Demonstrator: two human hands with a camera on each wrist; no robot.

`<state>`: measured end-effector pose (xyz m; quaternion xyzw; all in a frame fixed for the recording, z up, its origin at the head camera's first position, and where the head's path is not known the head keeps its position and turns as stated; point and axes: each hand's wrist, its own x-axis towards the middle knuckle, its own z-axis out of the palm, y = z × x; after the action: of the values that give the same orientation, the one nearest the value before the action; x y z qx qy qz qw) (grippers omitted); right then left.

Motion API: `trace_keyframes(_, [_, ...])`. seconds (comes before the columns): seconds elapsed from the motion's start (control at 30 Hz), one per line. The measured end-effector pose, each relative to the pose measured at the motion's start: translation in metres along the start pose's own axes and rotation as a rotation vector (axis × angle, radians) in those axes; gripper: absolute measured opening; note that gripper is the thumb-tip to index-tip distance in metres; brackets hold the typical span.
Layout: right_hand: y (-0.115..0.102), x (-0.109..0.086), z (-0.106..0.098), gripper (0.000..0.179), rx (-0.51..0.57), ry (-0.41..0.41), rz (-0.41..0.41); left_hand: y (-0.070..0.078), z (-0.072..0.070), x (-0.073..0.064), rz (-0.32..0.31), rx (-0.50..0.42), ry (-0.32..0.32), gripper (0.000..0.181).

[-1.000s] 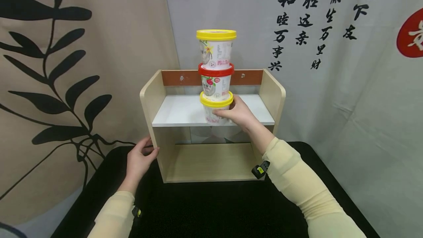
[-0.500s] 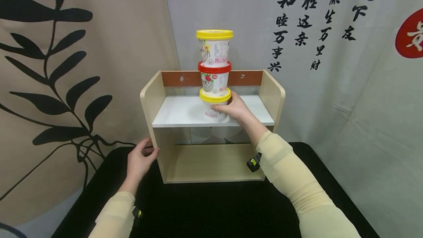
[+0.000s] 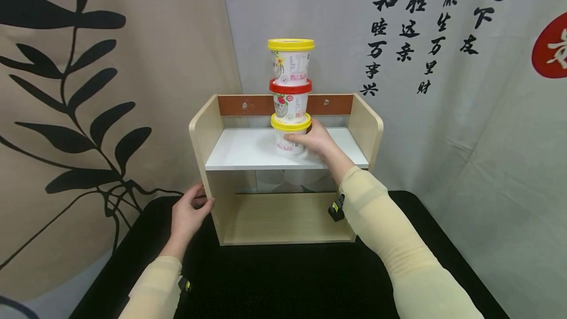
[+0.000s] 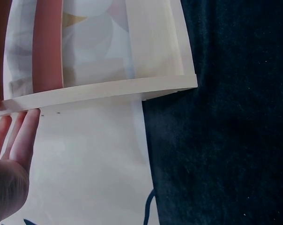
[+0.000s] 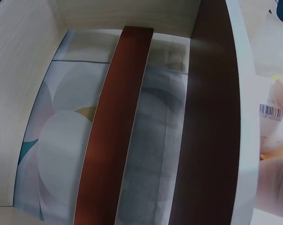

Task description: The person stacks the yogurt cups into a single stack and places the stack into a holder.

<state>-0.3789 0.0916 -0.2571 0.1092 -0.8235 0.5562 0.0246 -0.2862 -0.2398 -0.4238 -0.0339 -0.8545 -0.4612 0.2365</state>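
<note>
Three lidded paper tubs are stacked in the head view: a yellow-lidded tub (image 3: 291, 65) on top, a red-lidded tub (image 3: 290, 105) in the middle and a yellow-lidded bottom tub (image 3: 288, 145). My right hand (image 3: 320, 141) grips the bottom tub from its right side, thumb across the front. The tub is over the white upper board of a small wooden shelf (image 3: 285, 162); whether its base touches the board I cannot tell. On the left, my left hand (image 3: 188, 215) holds the shelf's left side panel, thumb at the front edge and fingers along the outer face (image 4: 26, 140).
The shelf stands on a black-covered table (image 3: 283, 284). Below the white board is a wooden lower board (image 3: 285, 218), and a red-brown rail (image 3: 243, 105) crosses the upper back. Printed curtains (image 3: 443, 127) hang behind.
My right hand has moved the stack farther back over the white board, and the tubs now line up straighter. The left hand stays on the side panel.
</note>
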Motion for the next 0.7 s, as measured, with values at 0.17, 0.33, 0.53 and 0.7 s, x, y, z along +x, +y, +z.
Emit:
trace_keyframes(0.17, [-0.001, 0.003, -0.001, 0.072, -0.009, 0.012, 0.007, 0.000, 0.000, 0.000, -0.001, -0.001, -0.002, 0.049])
trace_keyframes(0.33, [0.000, 0.008, 0.000, 0.069, -0.005, 0.015, 0.005, 0.000, -0.001, 0.001, 0.004, 0.009, -0.003, 0.048])
trace_keyframes(0.53, [0.001, 0.012, 0.001, 0.067, 0.000, 0.017, -0.012, 0.000, 0.000, 0.000, 0.009, 0.011, -0.003, 0.049])
trace_keyframes(0.7, [0.002, 0.010, 0.001, 0.071, -0.016, 0.013, -0.003, 0.000, 0.000, -0.001, 0.000, 0.011, -0.002, 0.049])
